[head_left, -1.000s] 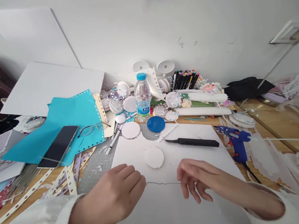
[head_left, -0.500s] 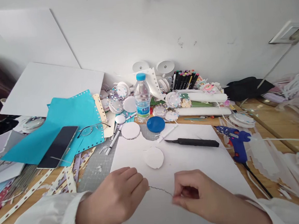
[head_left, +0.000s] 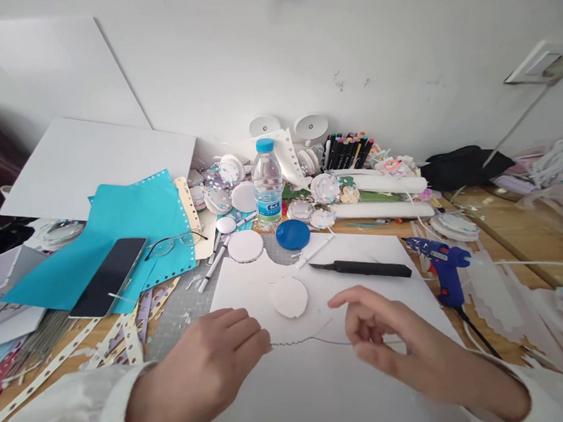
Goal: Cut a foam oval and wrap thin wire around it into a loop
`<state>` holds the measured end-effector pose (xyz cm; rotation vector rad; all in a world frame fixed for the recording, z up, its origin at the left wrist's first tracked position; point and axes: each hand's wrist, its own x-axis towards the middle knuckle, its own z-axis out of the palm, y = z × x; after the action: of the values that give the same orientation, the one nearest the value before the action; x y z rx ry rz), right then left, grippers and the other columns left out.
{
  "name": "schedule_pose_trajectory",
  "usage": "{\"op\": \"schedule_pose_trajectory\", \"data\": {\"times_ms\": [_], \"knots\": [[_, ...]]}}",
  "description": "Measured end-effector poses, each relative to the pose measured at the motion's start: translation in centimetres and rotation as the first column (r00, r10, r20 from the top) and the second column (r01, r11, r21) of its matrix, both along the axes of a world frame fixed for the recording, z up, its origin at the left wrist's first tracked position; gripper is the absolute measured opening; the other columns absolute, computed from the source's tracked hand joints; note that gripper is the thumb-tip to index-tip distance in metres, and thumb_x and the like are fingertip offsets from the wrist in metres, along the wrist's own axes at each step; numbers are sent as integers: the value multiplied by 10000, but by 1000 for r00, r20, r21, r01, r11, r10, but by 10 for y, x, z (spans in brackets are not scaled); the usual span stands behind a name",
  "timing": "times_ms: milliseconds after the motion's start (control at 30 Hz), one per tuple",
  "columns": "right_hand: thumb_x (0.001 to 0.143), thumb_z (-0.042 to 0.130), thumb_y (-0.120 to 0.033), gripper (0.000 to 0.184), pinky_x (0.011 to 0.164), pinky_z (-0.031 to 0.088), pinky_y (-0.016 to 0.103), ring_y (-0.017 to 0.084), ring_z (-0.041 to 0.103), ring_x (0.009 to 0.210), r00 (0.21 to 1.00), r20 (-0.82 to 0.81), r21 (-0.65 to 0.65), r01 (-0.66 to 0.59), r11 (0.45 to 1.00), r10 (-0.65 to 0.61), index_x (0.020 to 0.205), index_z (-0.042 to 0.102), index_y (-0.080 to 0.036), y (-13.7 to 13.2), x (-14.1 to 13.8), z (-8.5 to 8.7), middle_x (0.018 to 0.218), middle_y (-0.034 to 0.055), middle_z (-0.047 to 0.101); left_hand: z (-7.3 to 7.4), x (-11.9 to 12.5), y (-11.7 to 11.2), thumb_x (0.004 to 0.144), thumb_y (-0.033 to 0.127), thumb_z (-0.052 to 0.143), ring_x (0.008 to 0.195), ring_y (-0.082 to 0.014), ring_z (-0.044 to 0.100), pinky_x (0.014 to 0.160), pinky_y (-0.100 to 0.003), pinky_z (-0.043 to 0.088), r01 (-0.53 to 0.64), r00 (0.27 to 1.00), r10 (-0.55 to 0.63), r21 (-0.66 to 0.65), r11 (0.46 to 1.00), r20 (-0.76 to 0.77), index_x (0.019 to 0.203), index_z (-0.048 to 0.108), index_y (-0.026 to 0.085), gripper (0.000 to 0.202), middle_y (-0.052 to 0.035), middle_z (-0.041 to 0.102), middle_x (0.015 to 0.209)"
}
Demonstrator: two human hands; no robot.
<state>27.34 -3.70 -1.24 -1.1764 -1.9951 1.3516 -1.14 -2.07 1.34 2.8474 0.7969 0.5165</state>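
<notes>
My left hand (head_left: 203, 367) is closed, its fingers pinching one end of a thin dark wire (head_left: 296, 342). The wire is twisted near that hand and splits into two loose strands further right. One strand runs behind my right hand (head_left: 399, 348), whose index finger and thumb are spread apart; I see no grip on the wire. Both hands are over a white board (head_left: 296, 392). Just beyond the wire lies a rough-edged white paper disc (head_left: 289, 297). A black craft knife (head_left: 364, 269) rests on the board further back.
A blue round lid (head_left: 293, 234), another white disc (head_left: 245, 246) and a water bottle (head_left: 268, 186) stand behind. On the right is a blue glue gun (head_left: 444, 266) with its cord. To the left are a phone (head_left: 108, 276), glasses (head_left: 162, 246) and turquoise paper (head_left: 130, 213).
My right hand has let go of the wire, opened, and moved right and slightly up. Two strands now show spreading from the twisted part. My left hand has shifted slightly left, still pinching.
</notes>
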Motion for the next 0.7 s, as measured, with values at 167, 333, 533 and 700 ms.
{"op": "schedule_pose_trajectory", "data": {"times_ms": [167,333,533,700], "knots": [[959,376,-537,498,363,257,170,69,468,415,933,-348,-725,-203,658,-96,932,623,-106,9,-10,-2,644,50,628,-2,0,2,954,99,364,618,-190,579,548,-326,436,175,985,-161,369,913,-68,894,634,68,278,-89,670,730],[886,601,-477,381,353,178,176,28,348,378,906,-414,-779,-307,547,-82,857,657,-101,8,-16,-5,575,-12,563,-1,-2,0,934,89,372,626,-203,607,541,-346,467,260,965,-243,408,875,-95,906,657,45,290,-121,701,781],[802,723,-456,364,367,185,175,26,307,395,909,-417,-730,-349,588,22,883,692,-102,4,-18,-8,531,-63,486,-1,0,1,940,81,351,595,-183,569,528,-333,464,274,961,-267,379,884,-72,851,662,67,324,-111,684,743],[751,755,-330,221,441,288,164,52,384,496,992,-93,-586,-123,801,84,799,632,-153,-7,-24,-7,583,-66,502,-3,3,-1,934,78,384,557,-181,490,480,-326,392,248,969,-237,262,933,-72,804,621,94,270,-65,611,667]]}}
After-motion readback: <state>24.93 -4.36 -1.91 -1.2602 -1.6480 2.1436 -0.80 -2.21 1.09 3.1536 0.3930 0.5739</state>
